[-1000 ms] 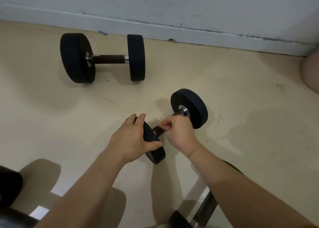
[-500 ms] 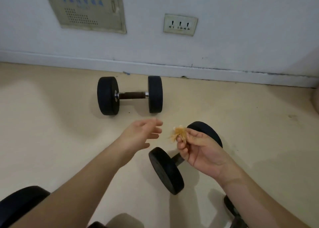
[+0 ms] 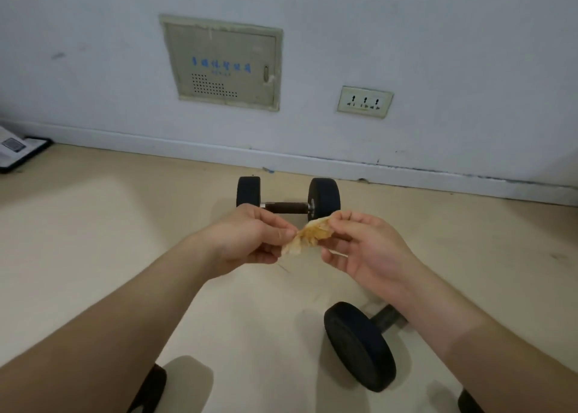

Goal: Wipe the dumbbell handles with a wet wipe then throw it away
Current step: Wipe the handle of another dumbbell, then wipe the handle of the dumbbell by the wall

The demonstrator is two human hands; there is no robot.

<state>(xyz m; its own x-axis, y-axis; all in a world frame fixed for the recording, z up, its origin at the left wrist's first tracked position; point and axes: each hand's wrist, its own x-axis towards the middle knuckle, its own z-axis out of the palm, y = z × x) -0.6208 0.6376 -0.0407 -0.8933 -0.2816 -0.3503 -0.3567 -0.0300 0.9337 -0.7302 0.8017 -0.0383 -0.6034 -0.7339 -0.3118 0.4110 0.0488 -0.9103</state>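
Beige floor [image 3: 93,250], far dumbbell [image 3: 286,208] by the wall [image 3: 438,37], near dumbbell [image 3: 359,347] lower right, flat dark-edged object [image 3: 18,153] at left edge

A beige wall panel [image 3: 223,63] with blue lettering and vent holes sits upper centre in the grey wall [image 3: 438,37], with a triple socket [image 3: 365,102] to its right. Below, a white baseboard [image 3: 187,149] meets the tan floor [image 3: 78,225]. A flat black-edged object [image 3: 18,149] lies at the left edge.
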